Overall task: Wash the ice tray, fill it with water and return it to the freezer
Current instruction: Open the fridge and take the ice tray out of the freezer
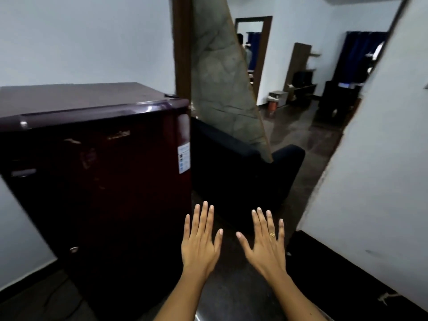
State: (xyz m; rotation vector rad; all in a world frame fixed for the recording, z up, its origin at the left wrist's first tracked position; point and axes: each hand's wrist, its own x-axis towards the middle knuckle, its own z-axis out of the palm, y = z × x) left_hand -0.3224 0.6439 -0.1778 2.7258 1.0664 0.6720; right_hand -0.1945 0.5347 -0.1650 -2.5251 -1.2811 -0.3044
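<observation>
Head view: left hand (199, 246), right hand (266, 249) splayed; fridge (104, 193) sticker (184, 158) illegible.

Both flat hands beside closed maroon fridge (97, 172)

Looking dim and bluish, brightening toward the far rooms; glinting along the top edge of the fridge (97, 172); sinking into near-black around the sofa (243, 172); bowing the right wall (382, 158); blurring slightly throughout.
</observation>
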